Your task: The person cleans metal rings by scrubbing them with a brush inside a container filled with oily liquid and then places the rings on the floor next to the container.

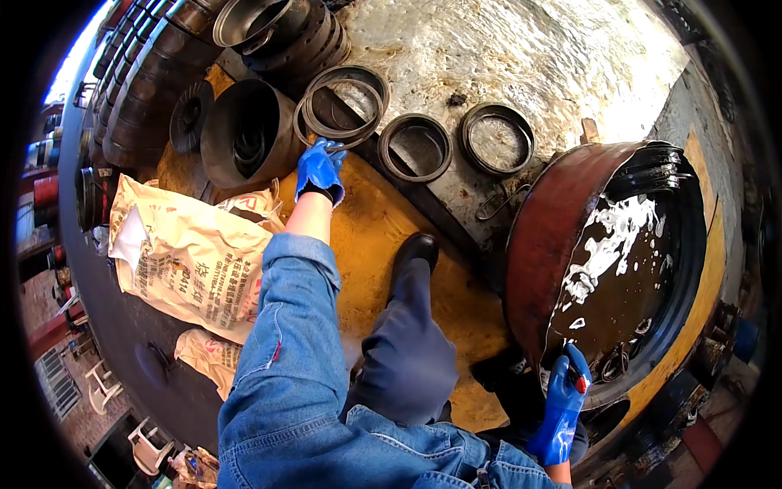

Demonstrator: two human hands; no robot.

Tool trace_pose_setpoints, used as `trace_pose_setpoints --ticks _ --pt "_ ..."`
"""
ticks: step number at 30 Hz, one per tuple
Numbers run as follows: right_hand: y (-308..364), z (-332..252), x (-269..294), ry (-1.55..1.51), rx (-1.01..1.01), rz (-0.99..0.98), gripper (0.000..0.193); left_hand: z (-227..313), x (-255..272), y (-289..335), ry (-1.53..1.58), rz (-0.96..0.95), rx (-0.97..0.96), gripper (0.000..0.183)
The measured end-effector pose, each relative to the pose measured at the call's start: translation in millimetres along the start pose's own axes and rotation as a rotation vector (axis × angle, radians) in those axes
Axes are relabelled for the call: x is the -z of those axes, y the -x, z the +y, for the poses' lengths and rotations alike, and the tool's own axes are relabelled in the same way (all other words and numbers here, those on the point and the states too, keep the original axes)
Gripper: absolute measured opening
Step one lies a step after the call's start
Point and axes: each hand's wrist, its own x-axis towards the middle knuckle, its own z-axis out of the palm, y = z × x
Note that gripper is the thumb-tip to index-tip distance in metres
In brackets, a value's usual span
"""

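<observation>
My left hand (pixel 318 171), in a blue glove, reaches forward with its fingers closed on the near rim of a thin metal ring (pixel 305 108). That ring lies tilted over a thicker dark ring (pixel 386 88) on the ground. Two more dark round rings, a left one (pixel 415 147) and a right one (pixel 497 138), rest to the right of it. My right hand (pixel 564 395), gloved in blue too, is closed around a tool with a red-ended handle (pixel 582 384); its working end cannot be made out. It hangs at the near rim of a cut-down red drum (pixel 547 236) holding dark liquid with white foam.
A printed brown paper sack (pixel 191 257) lies left of my arm. Beyond it stand an open metal cylinder (pixel 248 134), a black disc (pixel 191 116) and a metal pot (pixel 251 20). Ring-shaped dark parts (pixel 648 174) sit inside the drum's far side. My shoe (pixel 415 251) is on yellowish ground.
</observation>
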Motion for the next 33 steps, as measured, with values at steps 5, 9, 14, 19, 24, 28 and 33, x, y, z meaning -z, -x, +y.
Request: trace_pose_setpoints --ticks 5,9,14,19,24,28,33 --pt "-1.9 7.3 0.8 0.026 0.013 -0.014 0.029 21.2 -0.6 -14.5 -0.08 0.007 0.107 0.051" --pt "3.1 5.8 2.8 0.051 -0.038 -0.006 0.029 38.7 -33.9 -11.6 -0.164 -0.007 0.135 0.051" --pt "1.8 -3.6 1.3 0.041 -0.103 -0.02 0.03 47.5 -7.8 -41.9 -1.876 -0.142 -0.441 0.064" --pt "1.5 -4.5 1.4 0.021 -0.124 -0.029 0.029 60.9 -17.3 -34.1 -1.937 -0.136 -0.496 0.065" --pt "1.0 -5.2 1.8 0.047 -0.097 -0.036 0.029 66.4 -15.7 -31.8 -2.042 -0.145 -0.513 0.062" --pt "0.0 5.5 3.8 0.081 -0.061 -0.038 0.029 56.3 18.5 -54.3 -1.641 -0.217 -0.393 0.057" --pt "1.3 -0.6 2.2 0.035 -0.121 -0.044 0.03 64.3 5.6 -22.9 -1.247 0.024 -0.214 0.036"
